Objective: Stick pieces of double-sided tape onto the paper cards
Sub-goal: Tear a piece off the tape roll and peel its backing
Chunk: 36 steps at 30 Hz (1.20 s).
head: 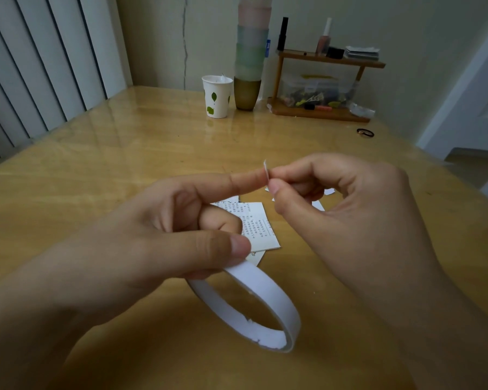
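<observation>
The left hand (pixel 164 235) grips a white, nearly spent ring-shaped roll of double-sided tape (pixel 254 308), thumb curled over its upper rim, while its extended index finger carries a small white scrap of tape (pixel 265 168) on the tip. The right hand (pixel 335 209) pinches that scrap between thumb and forefinger, the other fingers (pixel 307 190) curled in. The white printed paper cards (pixel 258 226) lie flat on the glossy yellow wooden surface (pixel 124 153) directly below and just beyond both sets of fingers, roughly midway between them, partly hidden by the left hand. The scrap stands upright, so it likely needs carrying straight down. Small white paper bits (pixel 319 205) lie under the right fingers; open room surrounds the cards.
</observation>
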Each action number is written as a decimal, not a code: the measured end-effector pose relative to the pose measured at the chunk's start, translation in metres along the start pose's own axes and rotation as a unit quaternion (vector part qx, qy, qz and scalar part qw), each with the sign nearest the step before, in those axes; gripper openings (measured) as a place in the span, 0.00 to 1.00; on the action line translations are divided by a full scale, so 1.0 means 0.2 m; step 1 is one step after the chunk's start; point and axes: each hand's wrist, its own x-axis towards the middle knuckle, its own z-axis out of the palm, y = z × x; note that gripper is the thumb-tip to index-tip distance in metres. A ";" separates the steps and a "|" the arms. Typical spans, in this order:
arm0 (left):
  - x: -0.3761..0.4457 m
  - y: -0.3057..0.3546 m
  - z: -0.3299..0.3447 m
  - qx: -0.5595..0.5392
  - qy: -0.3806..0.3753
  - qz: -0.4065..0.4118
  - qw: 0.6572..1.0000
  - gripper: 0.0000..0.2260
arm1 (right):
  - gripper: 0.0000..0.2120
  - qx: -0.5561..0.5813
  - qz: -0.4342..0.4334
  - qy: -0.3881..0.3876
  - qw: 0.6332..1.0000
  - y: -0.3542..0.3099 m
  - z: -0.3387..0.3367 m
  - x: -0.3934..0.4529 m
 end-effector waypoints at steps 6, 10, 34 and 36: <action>0.00 0.00 0.01 0.023 0.019 0.007 1.000 0.27 | 0.04 -0.002 -0.002 0.013 1.000 0.00 0.00 0.00; 0.00 -0.01 0.01 0.023 0.013 0.017 0.999 0.27 | 0.04 0.007 0.003 0.013 1.000 0.00 0.00 -0.01; 0.01 0.02 0.03 -0.016 0.118 -0.001 0.993 0.24 | 0.03 -0.010 -0.010 0.037 0.999 -0.01 0.01 -0.01; 0.01 0.01 0.02 -0.009 0.126 -0.005 0.992 0.24 | 0.03 -0.031 -0.032 0.053 0.998 -0.01 0.01 -0.01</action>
